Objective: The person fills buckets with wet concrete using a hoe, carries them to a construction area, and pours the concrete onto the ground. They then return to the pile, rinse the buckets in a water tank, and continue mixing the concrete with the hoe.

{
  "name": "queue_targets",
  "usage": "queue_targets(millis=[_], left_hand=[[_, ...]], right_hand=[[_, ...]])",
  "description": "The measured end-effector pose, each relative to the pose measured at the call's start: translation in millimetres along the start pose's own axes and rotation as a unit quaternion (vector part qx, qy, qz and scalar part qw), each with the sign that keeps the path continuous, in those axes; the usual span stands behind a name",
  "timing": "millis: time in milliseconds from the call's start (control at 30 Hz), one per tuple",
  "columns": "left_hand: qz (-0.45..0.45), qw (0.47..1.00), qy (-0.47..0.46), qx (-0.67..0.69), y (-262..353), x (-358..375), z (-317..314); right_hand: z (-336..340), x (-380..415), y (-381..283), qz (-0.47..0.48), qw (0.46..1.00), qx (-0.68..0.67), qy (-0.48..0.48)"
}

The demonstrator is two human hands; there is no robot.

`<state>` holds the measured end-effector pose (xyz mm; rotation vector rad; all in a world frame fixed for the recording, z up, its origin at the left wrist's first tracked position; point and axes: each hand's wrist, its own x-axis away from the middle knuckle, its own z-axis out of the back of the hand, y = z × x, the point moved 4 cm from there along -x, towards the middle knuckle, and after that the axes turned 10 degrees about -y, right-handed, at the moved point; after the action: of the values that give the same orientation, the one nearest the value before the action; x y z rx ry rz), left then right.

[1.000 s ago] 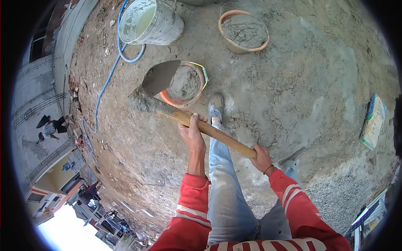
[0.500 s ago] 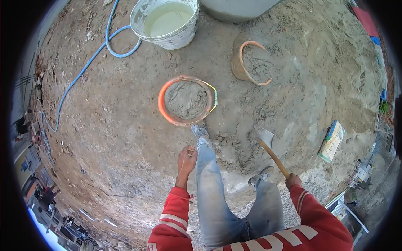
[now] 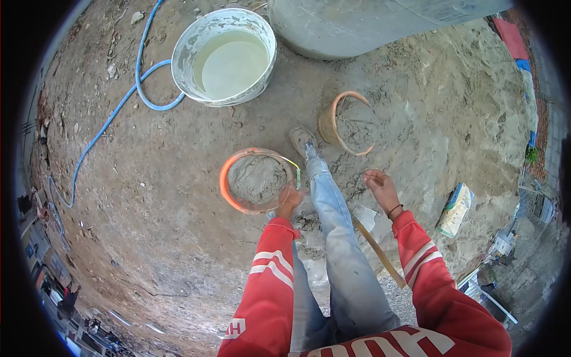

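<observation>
An orange bucket [image 3: 223, 181] filled with wet grey mortar [image 3: 257, 178] stands on the ground, its yellow wire handle with a green grip [image 3: 298, 178] on the right side. My left hand [image 3: 289, 199] is at the near right part of its rim, thumb apart from the fingers, just below the grip. My right hand [image 3: 382, 189] hangs over the ground to the right, holding nothing, its fingers loosely bent and apart. Below it lies a hoe, with a pale metal blade [image 3: 364, 218] and a wooden handle [image 3: 379, 253] beside my leg.
A second, worn orange bucket [image 3: 326, 125] holds mortar just ahead of my foot [image 3: 304, 141]. Farther off are a white bucket [image 3: 180, 68] of cloudy water, a large grey container [image 3: 333, 35] and a blue hose [image 3: 113, 116]. A printed bag [image 3: 455, 210] lies at right.
My right hand has let go of the hoe and moved forward. My left hand has reached the orange bucket's rim. One foot has stepped forward between the two orange buckets.
</observation>
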<state>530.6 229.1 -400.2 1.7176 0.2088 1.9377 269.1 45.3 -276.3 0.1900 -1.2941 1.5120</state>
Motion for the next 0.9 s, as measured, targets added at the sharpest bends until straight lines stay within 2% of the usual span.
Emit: queue_targets(millis=[33, 100, 133, 200, 233, 267, 300, 333, 400, 433, 467, 500, 533, 567, 600, 667, 700, 767, 833, 900], left_hand=[[0.009, 0.999, -0.026, 0.021, 3.0, -13.5, -4.8], [0.056, 0.998, -0.028, 0.014, 18.5, -32.3, -8.1], [0.101, 0.994, -0.045, 0.003, 24.7, -32.2, -12.2], [0.14, 0.98, -0.141, 0.006, 40.8, -31.3, -10.5], [0.131, 0.986, -0.103, 0.003, 38.4, -41.4, -20.8], [0.129, 0.99, -0.056, -0.001, 30.9, -44.6, -33.2], [0.121, 0.993, -0.002, -0.002, 36.8, -36.7, -25.1], [0.118, 0.991, 0.058, -0.006, 44.9, -28.1, -13.8], [0.161, 0.985, 0.058, 0.035, 40.7, -29.5, -14.4], [0.176, 0.982, 0.039, 0.058, 39.8, -28.6, -9.0], [0.181, 0.98, 0.016, 0.083, 43.0, -25.8, -0.8], [0.187, 0.978, 0.034, 0.086, 45.1, -21.9, 11.7], [0.202, 0.977, 0.028, 0.053, 50.4, -19.0, 20.5], [0.216, 0.976, 0.016, 0.021, 55.3, -15.5, 20.1], [0.217, 0.976, 0.021, 0.025, 39.9, -29.0, -5.1], [0.138, 0.971, 0.052, 0.19, 2.3, -49.0, -49.6], [0.143, 0.97, 0.06, 0.187, 4.3, -29.6, -40.7], [0.089, 0.975, 0.135, 0.154, 13.4, 12.0, -13.5], [0.101, 0.967, 0.161, 0.172, 8.0, 36.3, 4.4], [0.113, 0.957, 0.188, 0.192, -3.8, 54.5, 15.6]], right_hand=[[9.8, -46.1, -3.9, -0.008, 0.999, -0.046, 0.0], [22.2, -131.4, -63.5, -0.044, 0.942, -0.33, 0.035], [24.6, -180.2, -69.1, -0.082, 0.92, -0.381, 0.023], [32.9, -242.9, -79.9, -0.157, 0.876, -0.455, 0.025], [36.2, -269.9, -86.1, -0.185, 0.859, -0.477, 0.025], [45.4, -304.6, -59.1, -0.204, 0.837, -0.507, 0.023], [49.1, -312.3, -66.9, -0.218, 0.815, -0.534, 0.052], [57.6, -326.0, -43.0, -0.101, 0.828, -0.552, -0.017], [71.3, -314.9, -43.3, -0.213, 0.728, -0.623, 0.191], [93.2, -331.1, 35.5, -0.231, 0.717, -0.65, 0.1], [101.0, -302.0, 25.1, -0.246, 0.736, -0.624, 0.087], [120.9, -299.6, 71.3, -0.216, 0.745, -0.628, 0.06], [112.1, -254.2, 5.5, -0.254, 0.72, -0.604, 0.229], [113.9, -231.0, -14.7, -0.267, 0.696, -0.644, 0.172], [120.3, -223.0, 1.1, -0.261, 0.68, -0.664, 0.166], [129.2, -209.2, 29.7, -0.28, 0.658, -0.679, 0.167], [126.0, -203.0, 35.3, -0.301, 0.65, -0.676, 0.173], [118.1, -189.3, 36.9, -0.327, 0.654, -0.662, 0.165], [112.7, -181.8, 29.2, -0.344, 0.664, -0.645, 0.158], [106.4, -179.3, 20.6, -0.275, 0.742, -0.597, 0.134]])
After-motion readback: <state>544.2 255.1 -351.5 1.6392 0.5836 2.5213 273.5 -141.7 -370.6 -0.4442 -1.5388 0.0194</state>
